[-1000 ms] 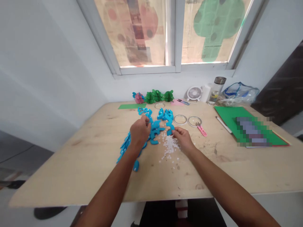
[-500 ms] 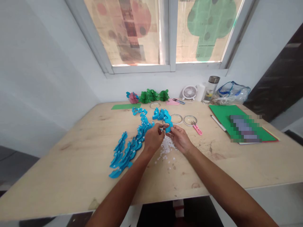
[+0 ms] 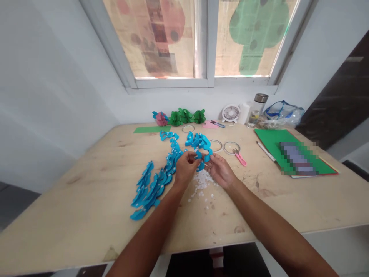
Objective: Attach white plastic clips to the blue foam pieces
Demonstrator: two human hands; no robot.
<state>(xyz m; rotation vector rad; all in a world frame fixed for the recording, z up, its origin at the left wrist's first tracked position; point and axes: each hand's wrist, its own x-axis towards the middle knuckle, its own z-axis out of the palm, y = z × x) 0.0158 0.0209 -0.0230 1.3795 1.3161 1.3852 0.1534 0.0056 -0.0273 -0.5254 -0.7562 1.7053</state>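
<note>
Near the middle of the table, both my hands are closed on a blue scalloped paper cutout. My right hand pinches its right side. My left hand has its fingers pinched together at the cutout's left side, close to a small white patch. Directly beyond lie more blue cutouts. To the left, a long row of overlapping blue paper cutouts with small white patches runs towards the front. Small white paper scraps are scattered on the table below my hands.
Pink-handled snips lie by tape rolls on the wooden table. Green paper sheets and a pen are to the right. Along the wall stand green paper decorations, a small fan and a bottle.
The blue cutout has turned and opened out between my hands, so its curved loop now shows. Both hands stay in nearly the same place.
</note>
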